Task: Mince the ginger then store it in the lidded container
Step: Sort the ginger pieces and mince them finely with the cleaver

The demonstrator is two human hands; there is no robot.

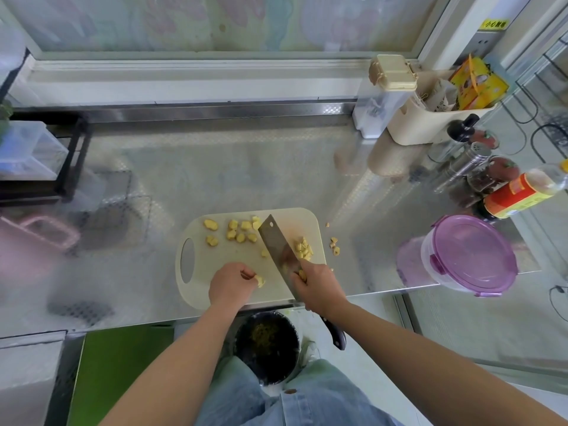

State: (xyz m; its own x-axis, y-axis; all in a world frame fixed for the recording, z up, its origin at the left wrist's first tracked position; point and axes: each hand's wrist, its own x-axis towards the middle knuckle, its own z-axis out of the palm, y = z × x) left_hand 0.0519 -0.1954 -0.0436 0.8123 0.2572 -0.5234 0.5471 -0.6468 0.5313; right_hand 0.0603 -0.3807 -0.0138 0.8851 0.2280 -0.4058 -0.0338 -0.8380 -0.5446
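The left hand [232,284] pinches one ginger piece [260,280] near the board [227,256] edge. The right hand [318,287] has its fingers wrapped round the knife [276,241], with the blade slanted between coarse chunks [236,233] and a finer pile [303,249]. The container [470,256] stands lidded, well apart on the bench [215,167].

Risk: the blade is near the left fingers, so a slip would cut. Hard chops may scatter more bits [335,245] off the board.

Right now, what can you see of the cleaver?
The cleaver has a broad rectangular blade of dull grey metal with a hole near its far corner, and a dark handle. The right hand grips it where blade meets handle. It slants over the board, tip pointing away and left, chopped ginger piled at its right.
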